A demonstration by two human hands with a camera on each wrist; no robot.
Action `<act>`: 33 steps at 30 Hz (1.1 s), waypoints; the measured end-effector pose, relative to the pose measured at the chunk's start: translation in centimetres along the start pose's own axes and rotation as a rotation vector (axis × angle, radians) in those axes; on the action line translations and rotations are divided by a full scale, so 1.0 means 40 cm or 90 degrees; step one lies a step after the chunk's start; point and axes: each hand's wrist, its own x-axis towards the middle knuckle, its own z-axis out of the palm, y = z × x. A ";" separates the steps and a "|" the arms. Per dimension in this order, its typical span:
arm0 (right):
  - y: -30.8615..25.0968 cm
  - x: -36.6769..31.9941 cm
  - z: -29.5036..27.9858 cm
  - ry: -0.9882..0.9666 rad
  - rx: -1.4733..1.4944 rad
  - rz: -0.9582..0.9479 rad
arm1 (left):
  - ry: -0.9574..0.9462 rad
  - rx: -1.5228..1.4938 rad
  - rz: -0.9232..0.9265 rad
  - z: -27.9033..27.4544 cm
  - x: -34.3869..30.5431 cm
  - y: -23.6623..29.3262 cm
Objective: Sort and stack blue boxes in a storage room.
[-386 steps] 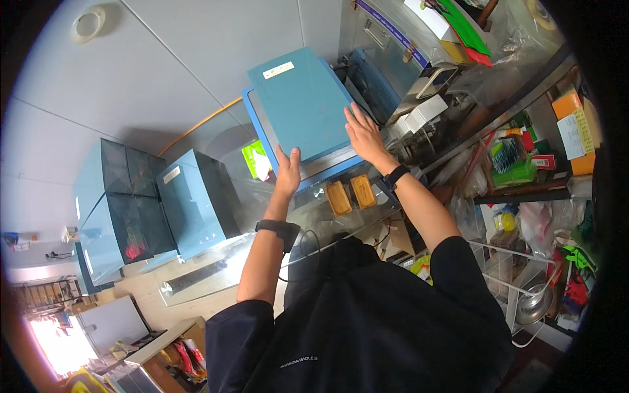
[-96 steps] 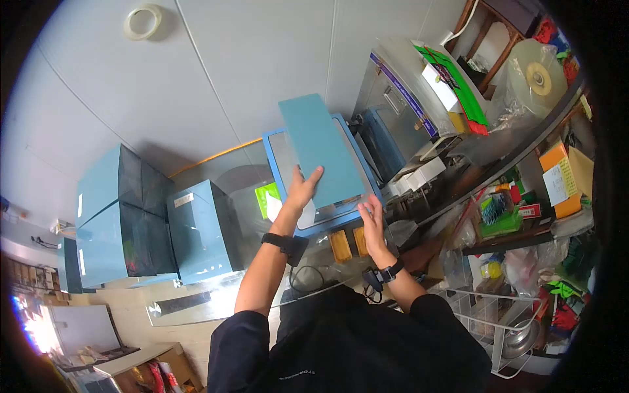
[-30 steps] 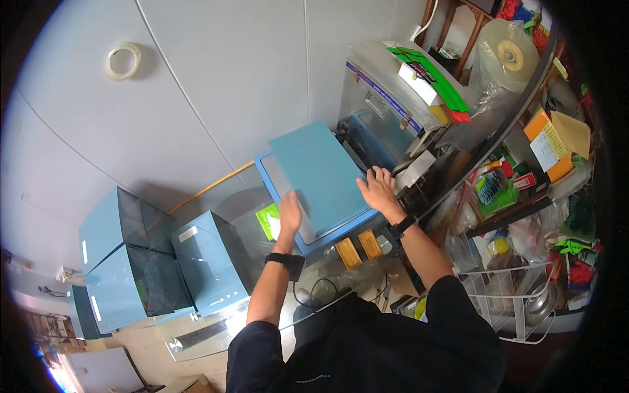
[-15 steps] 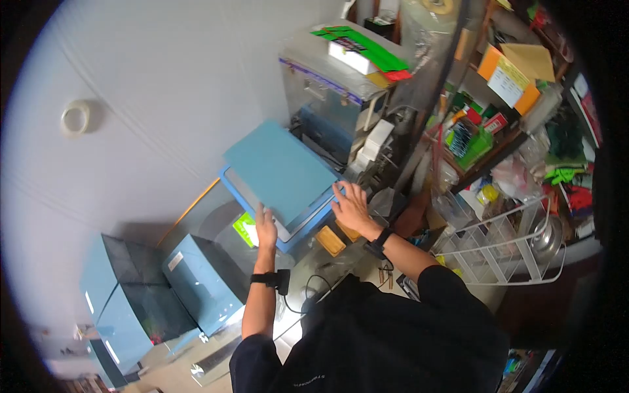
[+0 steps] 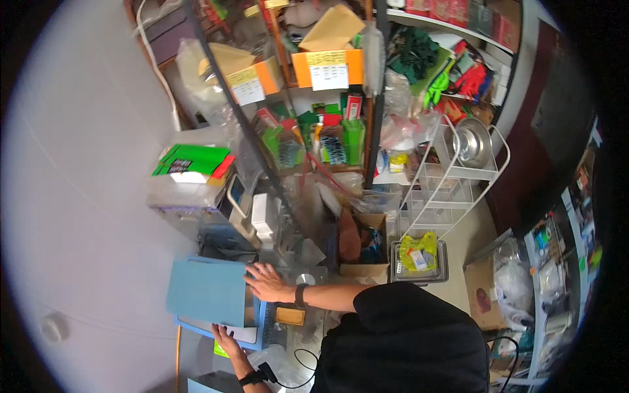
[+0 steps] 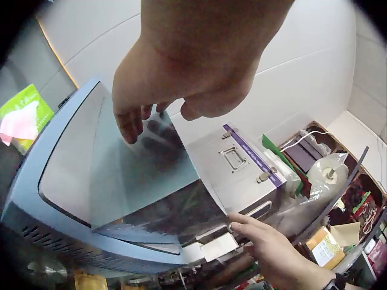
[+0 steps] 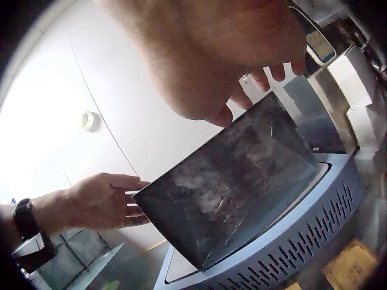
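Note:
A teal box [image 5: 206,291] lies on a blue-rimmed machine [image 5: 267,327]; its dark side [image 7: 242,181] faces the right wrist camera. My left hand [image 5: 228,342] is beside the box's lower edge, fingers extended. In the left wrist view, that hand [image 6: 181,66] has its fingertips against the box's teal face [image 6: 139,157]. My right hand [image 5: 268,284] rests at the box's right edge with fingers spread. From the right wrist view, the fingertips of this hand [image 7: 230,60] are at the dark side's upper edge, while the left hand [image 7: 103,202] touches a corner.
A metal case [image 6: 236,163] stands beyond the machine, near white boxes [image 5: 265,216]. A wooden tray [image 5: 290,316] sits by the machine's near side. Crowded shelves [image 5: 327,98] and a white rack [image 5: 445,190] are farther right. Green packaging [image 6: 27,115] lies left of the machine.
The head view has swung right, bringing shelves and rack into view. Since the earliest frame the box has been turned and its white label no longer shows. Both hands remain beside it.

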 end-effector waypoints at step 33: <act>0.042 0.056 -0.056 -0.101 -0.103 -0.176 | 0.118 0.197 0.190 0.037 0.001 -0.102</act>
